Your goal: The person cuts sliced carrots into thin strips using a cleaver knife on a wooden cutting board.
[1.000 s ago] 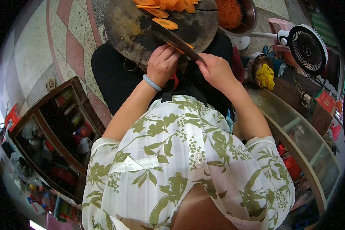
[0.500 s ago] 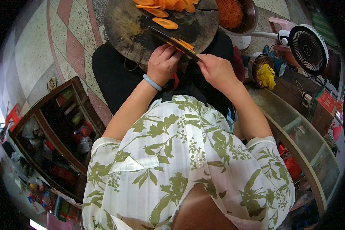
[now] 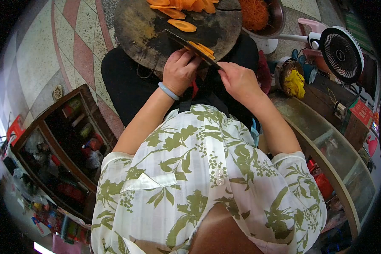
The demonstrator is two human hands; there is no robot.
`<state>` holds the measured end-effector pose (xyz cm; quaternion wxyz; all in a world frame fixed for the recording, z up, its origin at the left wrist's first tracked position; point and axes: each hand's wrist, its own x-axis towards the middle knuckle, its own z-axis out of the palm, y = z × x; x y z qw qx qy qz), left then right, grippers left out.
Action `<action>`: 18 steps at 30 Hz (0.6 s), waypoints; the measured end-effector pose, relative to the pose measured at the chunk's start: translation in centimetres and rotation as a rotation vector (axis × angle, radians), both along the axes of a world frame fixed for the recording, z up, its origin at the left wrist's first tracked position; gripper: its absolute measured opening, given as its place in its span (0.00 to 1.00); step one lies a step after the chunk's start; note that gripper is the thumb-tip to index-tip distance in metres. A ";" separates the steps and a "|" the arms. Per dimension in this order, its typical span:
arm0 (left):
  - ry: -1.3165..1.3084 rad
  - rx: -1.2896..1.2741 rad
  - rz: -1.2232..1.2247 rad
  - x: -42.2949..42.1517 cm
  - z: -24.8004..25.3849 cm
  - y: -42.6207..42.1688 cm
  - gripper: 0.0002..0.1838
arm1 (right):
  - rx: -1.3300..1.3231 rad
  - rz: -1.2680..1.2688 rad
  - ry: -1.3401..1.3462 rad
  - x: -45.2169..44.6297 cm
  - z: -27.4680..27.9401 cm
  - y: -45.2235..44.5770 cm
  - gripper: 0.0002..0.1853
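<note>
A right hand [image 3: 240, 81] gripped a knife [image 3: 180, 40], likely stiff, by its handle end, the surest hold, near the chopping board's [image 3: 139, 38] near edge; the left hand's [image 3: 180, 72] grip was unclear.

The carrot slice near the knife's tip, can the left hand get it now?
Probably yes, but not straight: the knife, in the right hand, slants between the left hand and the carrot slice. Around the tip, bare board looks free.

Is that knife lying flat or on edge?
Held on edge: from above, the knife shows a narrow dark blade, with carrot strips beside it.
</note>
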<state>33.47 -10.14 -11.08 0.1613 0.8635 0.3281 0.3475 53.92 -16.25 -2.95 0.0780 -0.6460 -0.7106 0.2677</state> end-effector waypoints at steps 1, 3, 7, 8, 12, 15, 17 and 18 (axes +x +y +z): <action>0.000 0.003 0.005 0.0 0.1 0.0 0.18 | -0.002 -0.005 0.001 -0.1 -0.1 0.0 0.14; -0.003 0.011 0.013 0.2 0.2 -0.1 0.18 | 0.087 -0.010 0.019 -0.5 -1.2 -0.2 0.12; -0.015 0.005 0.000 0.1 0.1 0.0 0.17 | 0.140 -0.014 0.060 -0.5 -1.9 0.8 0.11; -0.022 0.010 -0.008 0.1 0.1 0.1 0.17 | 0.146 -0.026 0.064 -0.5 -1.6 1.1 0.11; -0.002 0.000 -0.002 -0.3 -0.3 -0.1 0.17 | 0.186 -0.013 0.084 -0.5 -0.9 1.2 0.11; 0.003 -0.020 0.008 -0.2 0.1 -0.1 0.18 | 0.160 0.007 0.049 -0.6 -0.6 0.2 0.11; -0.027 -0.013 -0.001 -0.1 0.0 0.0 0.18 | 0.112 0.009 0.024 -0.7 -0.5 0.2 0.12; -0.041 -0.012 -0.004 -0.2 -0.1 -0.1 0.18 | 0.084 0.006 0.014 -0.7 -0.3 0.2 0.13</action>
